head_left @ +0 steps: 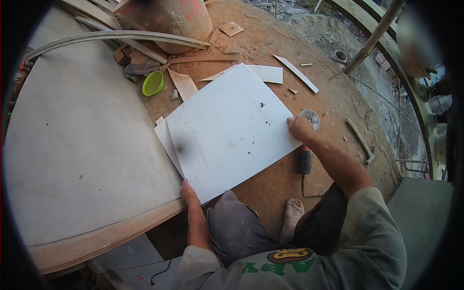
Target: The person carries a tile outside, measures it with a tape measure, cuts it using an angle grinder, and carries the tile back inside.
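A large white square tile (232, 130) with a few dark specks lies tilted in front of me, above my knees. My left hand (189, 192) grips its near left corner. At the right corner, my right hand (300, 129) has its fingers curled over the edge. Another white tile (169, 147) shows as a strip beneath the left side. Just beside my right hand is an angle grinder (305, 162) on the ground, its disc (311, 117) partly covered by that hand.
Big grey-white slabs (92, 140) are stacked at the left. Beyond the tile lie cut strips (296, 72), a green bowl (153, 83) and a dusty bucket (181, 24). A hammer (361, 140) rests on the dirt at right, near a wooden pole (372, 41).
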Demonstrator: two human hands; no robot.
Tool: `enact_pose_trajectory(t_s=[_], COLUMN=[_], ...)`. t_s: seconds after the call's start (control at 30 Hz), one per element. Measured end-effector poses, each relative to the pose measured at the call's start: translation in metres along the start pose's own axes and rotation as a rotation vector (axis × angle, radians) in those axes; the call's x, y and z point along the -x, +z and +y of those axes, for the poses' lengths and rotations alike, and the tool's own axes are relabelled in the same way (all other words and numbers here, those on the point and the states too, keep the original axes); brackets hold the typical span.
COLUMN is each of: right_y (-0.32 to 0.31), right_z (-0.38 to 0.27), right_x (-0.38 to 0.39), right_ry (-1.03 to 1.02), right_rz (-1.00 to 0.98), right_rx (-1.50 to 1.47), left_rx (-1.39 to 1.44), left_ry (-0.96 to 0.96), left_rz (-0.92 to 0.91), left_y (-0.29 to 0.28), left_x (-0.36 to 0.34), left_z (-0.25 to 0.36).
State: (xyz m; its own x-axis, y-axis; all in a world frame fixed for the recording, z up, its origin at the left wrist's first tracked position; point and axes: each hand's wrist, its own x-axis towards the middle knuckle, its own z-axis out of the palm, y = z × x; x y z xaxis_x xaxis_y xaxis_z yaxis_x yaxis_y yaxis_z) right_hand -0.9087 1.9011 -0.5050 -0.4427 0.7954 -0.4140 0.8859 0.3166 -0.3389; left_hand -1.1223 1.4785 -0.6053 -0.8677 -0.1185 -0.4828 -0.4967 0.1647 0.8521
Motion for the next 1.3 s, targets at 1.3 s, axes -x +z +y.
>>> enact_pose_trajectory(t_s=[1.3], right_y=[0.061], right_z=[0.12], right_x=[0.048], right_ry=[0.261], right_rz=[0.081], right_rx=[-0.323], left_rx=[-0.858], left_ry=[-0.099], left_rz=[-0.355], left_y=[-0.04], left_x=[0.015], left_z=[-0.021])
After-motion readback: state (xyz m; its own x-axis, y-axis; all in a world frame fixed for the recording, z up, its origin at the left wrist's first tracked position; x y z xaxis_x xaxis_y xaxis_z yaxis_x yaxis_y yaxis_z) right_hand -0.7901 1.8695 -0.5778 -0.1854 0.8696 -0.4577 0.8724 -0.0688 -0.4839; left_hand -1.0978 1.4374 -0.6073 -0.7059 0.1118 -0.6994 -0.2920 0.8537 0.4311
